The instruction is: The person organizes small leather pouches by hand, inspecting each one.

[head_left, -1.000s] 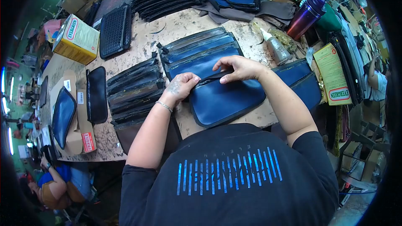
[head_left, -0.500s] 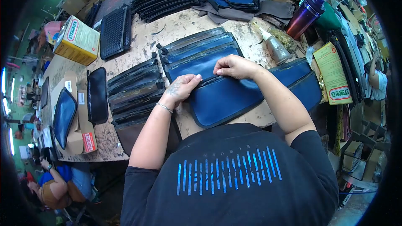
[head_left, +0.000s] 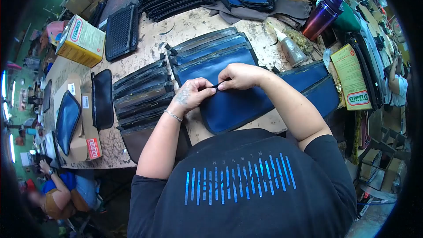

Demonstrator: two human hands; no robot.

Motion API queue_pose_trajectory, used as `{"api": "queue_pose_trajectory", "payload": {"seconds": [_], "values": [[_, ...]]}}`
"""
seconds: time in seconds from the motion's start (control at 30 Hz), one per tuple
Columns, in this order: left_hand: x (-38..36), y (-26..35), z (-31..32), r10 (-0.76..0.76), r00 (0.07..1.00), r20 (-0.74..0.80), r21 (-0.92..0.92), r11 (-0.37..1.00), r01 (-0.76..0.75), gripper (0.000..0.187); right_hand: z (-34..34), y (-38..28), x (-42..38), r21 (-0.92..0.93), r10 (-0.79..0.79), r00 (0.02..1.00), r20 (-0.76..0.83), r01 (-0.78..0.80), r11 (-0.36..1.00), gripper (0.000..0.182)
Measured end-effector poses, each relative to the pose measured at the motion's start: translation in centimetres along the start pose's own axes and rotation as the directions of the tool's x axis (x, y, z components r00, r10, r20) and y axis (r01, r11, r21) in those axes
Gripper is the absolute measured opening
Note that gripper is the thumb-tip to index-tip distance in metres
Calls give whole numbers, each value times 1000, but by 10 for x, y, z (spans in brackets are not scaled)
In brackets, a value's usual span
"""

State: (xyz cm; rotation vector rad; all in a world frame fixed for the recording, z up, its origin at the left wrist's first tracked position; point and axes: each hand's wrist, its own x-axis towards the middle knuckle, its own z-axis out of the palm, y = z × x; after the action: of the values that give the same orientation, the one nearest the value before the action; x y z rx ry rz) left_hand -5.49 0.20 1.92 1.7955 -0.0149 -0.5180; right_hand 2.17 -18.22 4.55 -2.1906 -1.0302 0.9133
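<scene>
A blue panel with black-bound edges [head_left: 238, 112] lies in front of my body, its lower corner rounded. My left hand [head_left: 190, 96] pinches the black edging along its upper side, thumb and forefinger together. Close beside it, my right hand [head_left: 241, 76] pinches the same edging, the two sets of fingertips nearly touching. Beyond my hands, overlapping blue pieces with dark, glue-smeared strips [head_left: 211, 52] are fanned out on the table. To the left lies another fanned stack of black and brown pieces [head_left: 143, 92]. More blue panels [head_left: 306, 81] rest right of my right forearm.
A yellow-and-white can [head_left: 81, 42] stands at the left; a second can [head_left: 351, 77] is at the right. Near the right also are a glue bottle [head_left: 291, 52] and a purple flask [head_left: 324, 15]. Black pouches [head_left: 176, 0] are piled at the back. A person [head_left: 59, 194] sits at lower left.
Both hands have shifted slightly along the edging, my right hand coming left and down, so the fingertips are now closer together. The panel's upper edge is lifted between them.
</scene>
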Motion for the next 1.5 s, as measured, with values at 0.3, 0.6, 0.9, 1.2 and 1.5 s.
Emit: {"api": "queue_pose_trajectory", "payload": {"seconds": [0.3, 0.6, 0.9, 1.2, 1.5], "values": [[0, -12, -21, -13, 999, 41, 198, 980, 5, 13, -25, 31, -24, 40, 68, 997, 37, -70, 997, 17], [-2, -9, -23, 22, 999, 44, 326, 945, -36, 14, -38, 53, -47, 43, 187, 982, -14, -187, 982, 16], [1, -17, -29, 23, 995, 96, 270, 962, -48, 20, -39, 74, -56, 210, 267, 963, -35, -254, 944, 17], [1, -12, -31, -98, 973, 207, 133, 989, 71, 15, -38, 76, -61, 259, 132, 991, -16, -124, 958, 27], [-27, 36, -8, 387, 907, 169, 600, 689, -406, 29, -18, -3, -54, -175, -114, 988, -108, 94, 980, 27]]}}
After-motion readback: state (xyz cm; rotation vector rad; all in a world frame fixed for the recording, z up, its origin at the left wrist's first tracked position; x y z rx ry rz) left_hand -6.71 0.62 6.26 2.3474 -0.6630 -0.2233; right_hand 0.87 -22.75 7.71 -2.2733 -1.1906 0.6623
